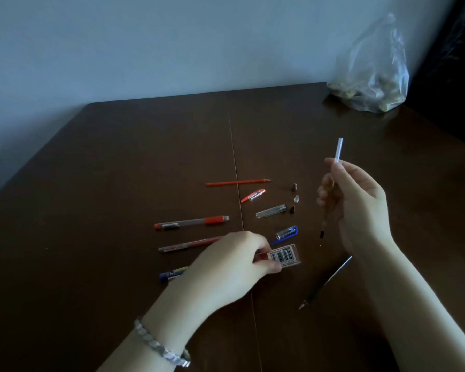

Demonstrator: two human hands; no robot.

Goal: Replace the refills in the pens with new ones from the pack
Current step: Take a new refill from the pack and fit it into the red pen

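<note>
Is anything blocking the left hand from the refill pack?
Nothing visible does. The left hand already pinches the left end of the refill pack on the table; the right hand holds a refill aside.

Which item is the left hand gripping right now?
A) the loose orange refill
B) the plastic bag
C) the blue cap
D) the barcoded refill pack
D: the left hand curls its fingers round the end of the barcoded refill pack; the right hand holds a thin refill.
</note>
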